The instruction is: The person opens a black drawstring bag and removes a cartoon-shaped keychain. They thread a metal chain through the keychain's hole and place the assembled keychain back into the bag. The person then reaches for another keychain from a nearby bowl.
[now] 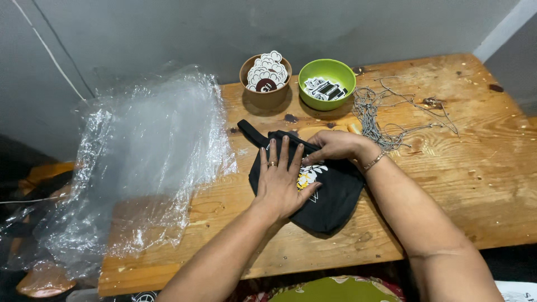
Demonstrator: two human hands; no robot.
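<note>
L hand (279, 182) flat, fingers spread on black pouch (330, 196); R hand (333, 146) pinching its top edge.

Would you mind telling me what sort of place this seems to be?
Probably a small home packing workbench: a rough wooden table, two bowls of stickers, clear plastic bags and ball chains.

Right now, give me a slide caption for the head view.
Left hand flat on a black pouch, right hand pinching its top edge, on a wooden table.
</note>
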